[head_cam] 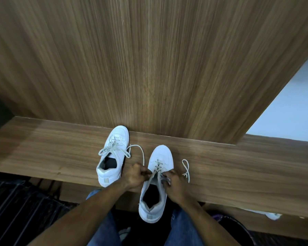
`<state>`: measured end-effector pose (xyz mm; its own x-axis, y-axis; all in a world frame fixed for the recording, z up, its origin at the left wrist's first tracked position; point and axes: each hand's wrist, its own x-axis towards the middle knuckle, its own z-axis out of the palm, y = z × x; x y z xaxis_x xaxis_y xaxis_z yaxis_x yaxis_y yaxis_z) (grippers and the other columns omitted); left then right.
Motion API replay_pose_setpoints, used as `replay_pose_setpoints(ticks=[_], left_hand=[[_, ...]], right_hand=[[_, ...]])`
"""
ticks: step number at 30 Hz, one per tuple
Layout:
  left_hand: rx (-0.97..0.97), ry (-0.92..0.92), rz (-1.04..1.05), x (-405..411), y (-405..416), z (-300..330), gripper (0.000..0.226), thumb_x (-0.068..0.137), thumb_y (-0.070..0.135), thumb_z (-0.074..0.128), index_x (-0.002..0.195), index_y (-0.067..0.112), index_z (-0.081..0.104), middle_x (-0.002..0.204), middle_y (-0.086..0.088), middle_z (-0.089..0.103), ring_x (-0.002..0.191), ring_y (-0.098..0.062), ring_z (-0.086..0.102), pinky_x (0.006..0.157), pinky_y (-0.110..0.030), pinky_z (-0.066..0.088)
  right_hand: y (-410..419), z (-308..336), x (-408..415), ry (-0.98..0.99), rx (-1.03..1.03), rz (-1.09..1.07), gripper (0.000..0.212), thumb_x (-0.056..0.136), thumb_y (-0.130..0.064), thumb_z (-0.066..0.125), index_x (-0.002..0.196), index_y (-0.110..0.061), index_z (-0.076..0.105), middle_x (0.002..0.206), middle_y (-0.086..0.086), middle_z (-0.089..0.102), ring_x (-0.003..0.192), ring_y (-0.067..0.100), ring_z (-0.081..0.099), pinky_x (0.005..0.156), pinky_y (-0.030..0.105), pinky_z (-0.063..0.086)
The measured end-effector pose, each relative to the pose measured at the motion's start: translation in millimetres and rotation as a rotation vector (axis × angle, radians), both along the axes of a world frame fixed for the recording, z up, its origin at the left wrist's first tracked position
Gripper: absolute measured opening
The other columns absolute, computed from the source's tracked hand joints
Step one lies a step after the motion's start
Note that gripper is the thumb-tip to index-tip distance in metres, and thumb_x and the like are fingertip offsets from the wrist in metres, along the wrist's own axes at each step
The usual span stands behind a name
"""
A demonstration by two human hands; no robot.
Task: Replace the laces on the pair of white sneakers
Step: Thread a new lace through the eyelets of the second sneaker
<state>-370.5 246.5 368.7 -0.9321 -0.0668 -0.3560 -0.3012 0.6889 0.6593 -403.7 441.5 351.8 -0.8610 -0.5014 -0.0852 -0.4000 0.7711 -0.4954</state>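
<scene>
On the left, the first sneaker [113, 155] is sitting on the wooden table [52, 148] with its toe against the back panel [149, 59]; its lace [114, 148] is threaded through the eyelets and tied in a loose bow, with one long tail trailing off to the right across the wood. Whether that lace is the old one or the replacement cannot be told from here, so this shoe is looking either finished or not yet started.

Moving right, the left hand [134, 176] is curling its fingers and pinching the lace [156, 167] at the top eyelets of the second sneaker [156, 185], which is hanging partly over the near edge of the table, heel toward the person. The lower eyelets are still crossed with lace, while the upper part is looking slack and untied. By my judgement the work on this shoe is underway, either unthreading or the last threading, and a knot is still missing.

Further right, the right hand [175, 184] is gripping the other side of the same lace beside the tongue, fingers bent tight. A loose end [186, 170] is lying looped on the table just beside that hand.
</scene>
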Motion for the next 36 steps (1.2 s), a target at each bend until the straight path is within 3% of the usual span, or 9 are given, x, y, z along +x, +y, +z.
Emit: replay_pose_setpoints(ticks=[6,11,14,17,20,22,26,31,36], left_hand=[[-0.404,0.013,0.020,-2,1,-6,0.036,0.083,0.049,0.052,0.106,0.026,0.067,0.110,-0.006,0.067,0.106,-0.028,0.061,0.085,-0.035,0.049],[-0.595,0.013,0.021,-6,-4,-6,0.038,0.085,0.046,0.048,0.111,0.026,0.066,0.119,-0.008,0.061,0.110,-0.030,0.059,0.093,-0.036,0.045],[-0.591,0.012,0.037,-8,-6,-9,0.037,0.084,0.044,0.048,0.110,0.026,0.066,0.118,-0.008,0.063,0.109,-0.030,0.060,0.093,-0.037,0.046],[-0.517,0.013,0.051,-8,-8,-10,0.034,0.083,0.042,0.048,0.106,0.026,0.067,0.114,-0.008,0.065,0.105,-0.030,0.062,0.090,-0.036,0.049],[-0.400,0.186,0.109,-5,-2,0,0.021,0.085,0.036,0.056,0.101,0.028,0.067,0.109,0.000,0.066,0.100,-0.027,0.063,0.084,-0.035,0.051],[-0.337,0.406,0.115,-2,6,6,0.014,0.082,0.034,0.059,0.091,0.027,0.066,0.099,0.006,0.065,0.093,-0.022,0.063,0.075,-0.034,0.052],[0.012,0.480,-0.060,-1,38,10,0.025,0.079,0.042,0.056,0.090,0.025,0.072,0.085,0.010,0.066,0.079,-0.011,0.062,0.072,-0.030,0.051],[0.628,0.286,0.117,-7,75,21,0.015,0.092,0.028,0.060,0.085,0.018,0.069,0.081,0.005,0.066,0.078,-0.004,0.058,0.079,-0.020,0.045],[0.535,0.227,0.096,-8,36,27,0.025,0.097,0.019,0.054,0.074,0.018,0.061,0.059,0.001,0.060,0.054,-0.010,0.055,0.054,-0.019,0.044]], right_hand=[[5,14,-7,0.194,0.134,-0.071,0.025,0.090,-0.024,0.046,0.099,-0.023,0.069,0.104,-0.006,0.070,0.099,0.019,0.064,0.092,0.030,0.045],[11,21,-17,0.293,0.374,0.009,0.026,0.083,-0.016,0.047,0.098,-0.024,0.067,0.107,-0.004,0.068,0.112,0.017,0.059,0.117,0.032,0.015],[8,24,-18,0.231,0.390,0.033,0.027,0.085,-0.015,0.048,0.103,-0.022,0.066,0.111,-0.002,0.067,0.118,0.022,0.056,0.109,0.031,0.031],[11,24,-21,-0.104,0.130,-0.115,0.026,0.088,-0.012,0.050,0.106,-0.022,0.067,0.103,-0.001,0.070,0.097,0.019,0.066,0.079,0.026,0.048],[16,38,-25,-0.604,-0.430,-0.332,0.033,0.089,0.007,0.049,0.118,-0.004,0.059,0.076,0.007,0.062,0.055,0.012,0.059,0.050,0.021,0.044],[19,55,-29,-0.745,-0.688,-0.404,0.032,0.088,0.009,0.051,0.115,-0.005,0.060,0.076,0.009,0.063,0.057,0.014,0.060,0.055,0.024,0.049],[9,79,-36,-0.837,-1.054,-0.481,0.026,0.091,0.007,0.053,0.111,-0.005,0.063,0.080,0.010,0.068,0.068,0.018,0.066,0.073,0.034,0.056],[-18,94,-37,-0.843,-1.220,-0.633,0.019,0.089,0.008,0.055,0.100,-0.004,0.064,0.078,0.010,0.070,0.068,0.019,0.069,0.071,0.035,0.057],[4,80,-54,-0.739,-1.221,-0.844,0.020,0.088,0.012,0.051,0.091,-0.006,0.060,0.075,0.010,0.064,0.069,0.020,0.063,0.068,0.036,0.058]])
